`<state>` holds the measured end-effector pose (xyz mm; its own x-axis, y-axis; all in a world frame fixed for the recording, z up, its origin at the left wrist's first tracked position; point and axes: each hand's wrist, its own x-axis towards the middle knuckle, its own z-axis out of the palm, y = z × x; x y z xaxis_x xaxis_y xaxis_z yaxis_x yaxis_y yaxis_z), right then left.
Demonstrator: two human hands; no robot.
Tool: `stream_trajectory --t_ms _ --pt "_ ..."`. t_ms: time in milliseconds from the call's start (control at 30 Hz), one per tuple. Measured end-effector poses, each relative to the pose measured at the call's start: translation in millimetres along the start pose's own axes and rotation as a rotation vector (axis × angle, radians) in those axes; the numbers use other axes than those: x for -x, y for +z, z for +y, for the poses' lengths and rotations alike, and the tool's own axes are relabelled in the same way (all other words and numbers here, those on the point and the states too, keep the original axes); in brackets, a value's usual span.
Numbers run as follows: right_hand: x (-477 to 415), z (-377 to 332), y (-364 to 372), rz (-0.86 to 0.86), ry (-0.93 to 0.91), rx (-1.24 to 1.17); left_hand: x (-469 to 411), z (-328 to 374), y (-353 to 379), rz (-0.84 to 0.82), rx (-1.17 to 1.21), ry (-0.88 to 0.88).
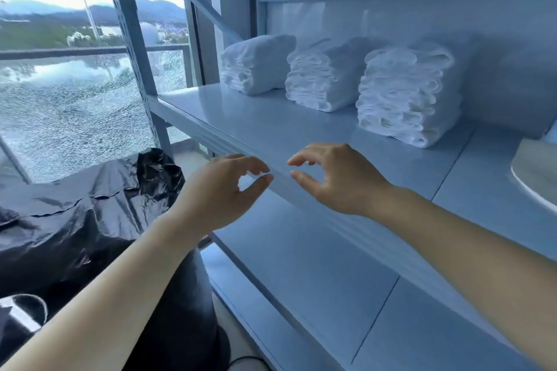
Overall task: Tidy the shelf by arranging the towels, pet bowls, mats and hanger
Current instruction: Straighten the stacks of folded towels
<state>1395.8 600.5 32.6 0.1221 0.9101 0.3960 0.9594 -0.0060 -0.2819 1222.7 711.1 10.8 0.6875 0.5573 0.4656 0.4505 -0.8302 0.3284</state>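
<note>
Head view: we hold both hands at the front lip of the shelf board [271, 126]. Our left hand [223, 190] sits just before that lip, fingers loosely curled, thumb and forefinger apart, with nothing in it. Our right hand [337, 181] reaches just over the same lip, fingers likewise loosely bent and holding nothing. Whether either hand touches the board we cannot tell. Toward the back of the board stand three piles of folded white towels in a row, apart from one another: the left towel stack [256, 66], the middle towel stack [322, 75] and the right towel stack [407, 96], which is the tallest. All three are well apart from our hands. At the board's right end a pale rounded object [533, 169] rests on it, cut off by the frame edge; we cannot tell what it is. Left of and below the board lies crumpled black plastic sheeting [75, 208], and beyond the board's left end is a shattered glass pane [75, 111].
</note>
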Motion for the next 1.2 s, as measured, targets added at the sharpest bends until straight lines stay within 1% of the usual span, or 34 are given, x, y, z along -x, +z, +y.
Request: stream_trajectory --t_ms 133,333,467,600,767,933,1200 --pt "-53 30 8 -0.019 -0.049 -0.004 -49 -17 11 -0.008 -0.039 -0.027" --pt "-108 59 35 -0.047 -0.108 -0.049 -85 -47 30 -0.019 -0.090 -0.088" --pt "-137 73 51 -0.067 -0.117 -0.073 -106 -65 39 -0.052 -0.106 -0.122" --pt "-170 83 63 -0.070 -0.113 -0.083 -132 -87 44 -0.043 -0.098 -0.135" --pt "-216 96 85 -0.077 -0.082 -0.133 -173 -126 59 -0.024 -0.072 -0.109" --pt "-274 113 107 -0.079 -0.027 -0.098 -225 -178 70 -0.052 -0.076 -0.065" --pt "-370 149 147 0.046 0.102 -0.048 -320 -259 79 -0.078 -0.104 -0.010"
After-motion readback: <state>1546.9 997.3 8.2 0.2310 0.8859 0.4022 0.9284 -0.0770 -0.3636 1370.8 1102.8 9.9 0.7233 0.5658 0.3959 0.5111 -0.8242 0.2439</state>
